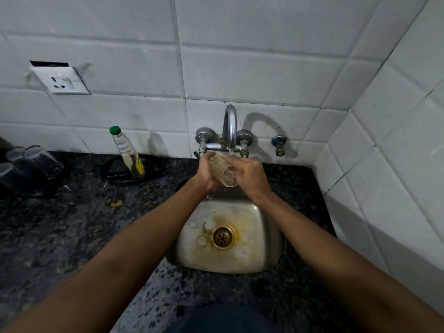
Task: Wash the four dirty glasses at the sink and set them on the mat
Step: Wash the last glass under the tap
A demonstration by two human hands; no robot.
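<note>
Clear drinking glass (pixel 222 170), tilted on its side, is gripped by the left hand (pixel 207 171) and right hand (pixel 249 175) under the running tap (pixel 229 126), above the stained steel sink (pixel 262 255) set in the dark bench (pixel 72 224).

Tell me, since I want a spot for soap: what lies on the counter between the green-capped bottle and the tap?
Nothing: the head view shows only bare dark counter between the green-capped bottle and the tap.
</note>
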